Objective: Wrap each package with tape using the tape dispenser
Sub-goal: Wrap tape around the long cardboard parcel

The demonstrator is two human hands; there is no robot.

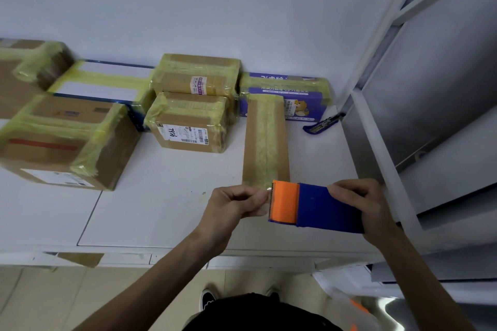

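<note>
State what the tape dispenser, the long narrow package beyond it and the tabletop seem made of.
The tape dispenser looks like moulded plastic: matte, uniform blue body, orange front. The long narrow package seems brown cardboard, dull, with a yellowish translucent tape strip, probably plastic film. The tabletop is smooth white with thin seams; laminate or painted board, cannot tell.
</note>
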